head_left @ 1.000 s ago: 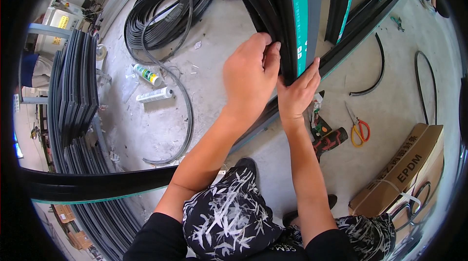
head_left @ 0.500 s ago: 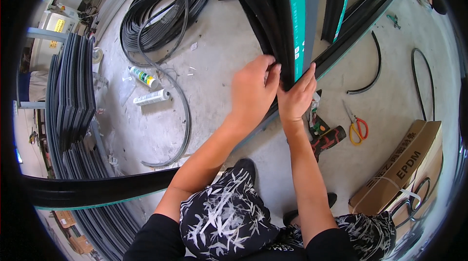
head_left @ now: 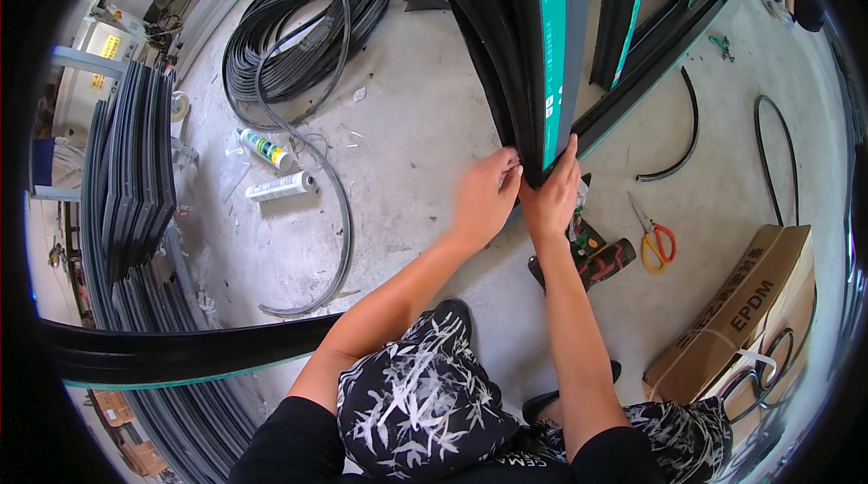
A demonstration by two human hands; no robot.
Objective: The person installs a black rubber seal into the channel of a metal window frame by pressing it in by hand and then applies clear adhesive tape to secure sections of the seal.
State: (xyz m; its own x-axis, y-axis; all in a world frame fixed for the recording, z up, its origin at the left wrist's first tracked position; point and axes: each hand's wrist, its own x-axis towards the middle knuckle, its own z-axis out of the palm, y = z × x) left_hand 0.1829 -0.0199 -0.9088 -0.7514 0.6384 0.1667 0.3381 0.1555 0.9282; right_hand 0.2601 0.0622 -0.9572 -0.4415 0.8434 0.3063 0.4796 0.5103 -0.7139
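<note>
A black frame profile (head_left: 517, 50) with a teal protective film strip (head_left: 553, 50) rises from the middle to the top edge. Low on its left side is my left hand (head_left: 484, 199), thumb and fingers pinched together at the black edge. Whatever lies between those fingertips is too small to make out. My right hand (head_left: 549, 199) grips the same profile from the right, fingers along the film side and thumb near its lower end. Both hands are close together there, a short gap between them.
On the floor lie a coiled black rubber strip (head_left: 262, 46), two sealant cartridges (head_left: 280, 187), a red-and-black power drill (head_left: 608, 264) and scissors (head_left: 665, 244). A long cardboard box (head_left: 737, 321) sits at right. Stacked dark profiles (head_left: 136, 168) stand left; another black profile (head_left: 190, 350) crosses by my left arm.
Both hands and the profile's lower end sit lower in the picture. My left hand has shifted right, nearer to my right hand, still pinching at the edge. My right hand keeps its grip.
</note>
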